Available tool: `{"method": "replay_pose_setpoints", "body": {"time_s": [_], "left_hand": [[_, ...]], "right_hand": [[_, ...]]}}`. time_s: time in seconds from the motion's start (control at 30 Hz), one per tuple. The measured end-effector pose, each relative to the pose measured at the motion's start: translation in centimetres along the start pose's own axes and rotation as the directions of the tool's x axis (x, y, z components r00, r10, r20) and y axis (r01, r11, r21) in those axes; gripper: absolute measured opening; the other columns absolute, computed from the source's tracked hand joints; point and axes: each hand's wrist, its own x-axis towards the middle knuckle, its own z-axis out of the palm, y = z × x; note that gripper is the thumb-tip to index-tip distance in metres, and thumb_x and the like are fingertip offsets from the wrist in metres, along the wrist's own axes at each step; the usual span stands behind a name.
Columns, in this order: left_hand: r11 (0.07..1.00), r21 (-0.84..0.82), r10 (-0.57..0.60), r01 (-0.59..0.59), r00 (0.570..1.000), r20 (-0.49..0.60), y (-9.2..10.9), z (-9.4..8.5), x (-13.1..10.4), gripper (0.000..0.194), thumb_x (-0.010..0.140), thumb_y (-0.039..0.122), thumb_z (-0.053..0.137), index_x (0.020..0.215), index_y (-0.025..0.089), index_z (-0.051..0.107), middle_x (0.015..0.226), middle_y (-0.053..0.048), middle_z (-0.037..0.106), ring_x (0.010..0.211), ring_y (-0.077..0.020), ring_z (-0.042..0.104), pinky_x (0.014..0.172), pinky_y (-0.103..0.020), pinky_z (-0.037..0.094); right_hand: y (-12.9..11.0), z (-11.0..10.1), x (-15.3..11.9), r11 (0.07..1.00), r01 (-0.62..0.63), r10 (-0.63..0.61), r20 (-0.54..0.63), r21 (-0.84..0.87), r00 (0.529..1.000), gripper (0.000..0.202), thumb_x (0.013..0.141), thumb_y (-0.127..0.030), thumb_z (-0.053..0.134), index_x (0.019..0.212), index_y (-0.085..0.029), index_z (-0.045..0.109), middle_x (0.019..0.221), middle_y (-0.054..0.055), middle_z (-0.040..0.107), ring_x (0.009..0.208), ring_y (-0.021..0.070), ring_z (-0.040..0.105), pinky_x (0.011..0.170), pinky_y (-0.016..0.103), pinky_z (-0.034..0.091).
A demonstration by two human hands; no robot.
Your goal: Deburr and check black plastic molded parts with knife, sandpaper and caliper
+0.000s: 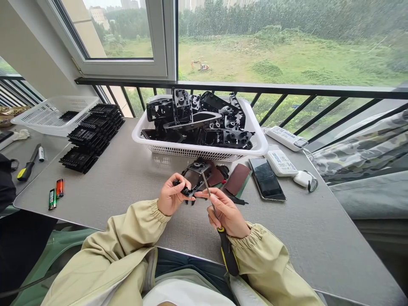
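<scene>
Black frame (200, 166) pinched in left hand (172, 194), fingers nearly closed, yellow-and-black-handled tool (227, 251) grasped in right hand (227, 212), fingers partly curled around shaft

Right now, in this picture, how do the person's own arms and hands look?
Both loose, wrinkled, pale khaki fabric sleeves look plain and end in gathered, elastic-looking cuffs. The left hand and the right hand wear no gloves.

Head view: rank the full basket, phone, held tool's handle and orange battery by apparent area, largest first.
1. Full basket
2. Phone
3. Tool handle, probably enlarged by nearness to the camera
4. Orange battery
</scene>
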Motion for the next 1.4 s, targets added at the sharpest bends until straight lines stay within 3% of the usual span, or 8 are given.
{"method": "replay_pose_setpoints", "body": {"time_s": [0.2,0.43,0.57,0.67,0.97,1.07,1.17,1.4], "left_hand": [[0.970,-0.031,-0.233,0.242,0.958,0.165,0.4,-0.8,0.9,0.031,0.070,0.030,0.078,0.081,0.016,0.052,0.070,0.001,0.061,0.054,-0.0080,0.062,0.052,-0.021,0.058],[0.980,-0.002,-0.199,0.201,0.975,0.093,0.1,-0.3,0.6,0.053,0.059,0.031,0.086,0.100,0.020,0.054,0.080,0.003,0.062,0.061,-0.0064,0.062,0.062,-0.022,0.058],[0.981,0.096,-0.166,0.166,0.986,-0.008,-0.1,0.2,0.3,0.050,0.057,0.021,0.085,0.096,0.021,0.054,0.080,0.005,0.062,0.058,-0.0052,0.060,0.063,-0.023,0.057],[0.986,0.130,-0.101,0.107,0.994,-0.050,-0.3,0.3,0.4,0.049,0.062,0.029,0.083,0.101,0.021,0.054,0.078,0.003,0.065,0.061,-0.0083,0.063,0.065,-0.026,0.058],[0.985,0.171,0.006,0.022,0.987,-0.162,-0.8,0.3,0.7,0.046,0.063,0.051,0.078,0.085,0.017,0.056,0.071,0.002,0.067,0.061,-0.0096,0.067,0.060,-0.021,0.058],[0.983,0.180,0.008,0.021,0.987,-0.158,-0.6,0.4,0.7,0.046,0.058,0.044,0.084,0.083,0.017,0.055,0.071,0.003,0.067,0.060,-0.0082,0.066,0.061,-0.020,0.058],[0.980,0.201,0.022,0.011,0.987,-0.158,-0.5,0.4,0.6,0.045,0.054,0.033,0.087,0.083,0.018,0.055,0.071,0.005,0.065,0.059,-0.0060,0.063,0.061,-0.019,0.058],[0.973,0.223,0.098,-0.055,0.977,-0.189,-0.7,0.0,1.0,0.040,0.063,0.043,0.081,0.082,0.018,0.055,0.071,0.004,0.064,0.064,-0.0060,0.061,0.064,-0.019,0.058]], "right_hand": [[0.7,-0.6,0.1,0.992,0.124,-0.127,-0.102,-0.030,0.987,0.045,0.078,-0.051,0.066,0.114,-0.024,0.061,0.069,-0.002,0.066,0.028,0.0036,0.033,0.031,0.023,0.038],[0.3,-0.7,-0.1,0.985,0.163,-0.169,-0.159,-0.050,0.973,0.053,0.080,-0.051,0.064,0.122,-0.018,0.062,0.039,-0.011,0.039,0.029,0.0075,0.033,0.035,0.024,0.037],[-0.2,-0.3,-0.1,0.986,0.152,-0.162,-0.170,-0.070,0.972,0.055,0.080,-0.051,0.065,0.123,-0.018,0.061,0.038,-0.011,0.037,0.030,0.0078,0.034,0.036,0.023,0.038],[-0.3,-0.1,-0.2,0.987,0.131,-0.146,-0.170,-0.093,0.975,0.058,0.079,-0.053,0.065,0.124,-0.017,0.060,0.038,-0.011,0.038,0.030,0.0079,0.035,0.036,0.024,0.038],[-0.3,-0.1,-0.1,0.992,0.054,-0.068,-0.127,-0.115,0.990,0.065,0.077,-0.057,0.066,0.126,-0.015,0.059,0.039,-0.011,0.042,0.029,0.0071,0.034,0.035,0.023,0.039],[-0.6,0.0,-0.2,0.994,0.028,-0.041,-0.123,-0.104,0.992,0.055,0.076,-0.054,0.068,0.120,-0.020,0.061,0.063,-0.003,0.063,0.031,0.0049,0.037,0.033,0.023,0.037],[-1.0,0.2,-0.3,0.996,0.002,-0.011,-0.095,-0.092,0.995,0.050,0.078,-0.051,0.068,0.118,-0.023,0.061,0.085,0.002,0.070,0.034,0.0034,0.039,0.033,0.022,0.036],[-2.3,-0.6,-0.3,0.988,0.066,-0.078,-0.084,-0.139,0.993,0.046,0.082,-0.052,0.062,0.118,-0.023,0.056,0.066,-0.004,0.062,0.034,0.0034,0.030,0.033,0.020,0.030]]}}
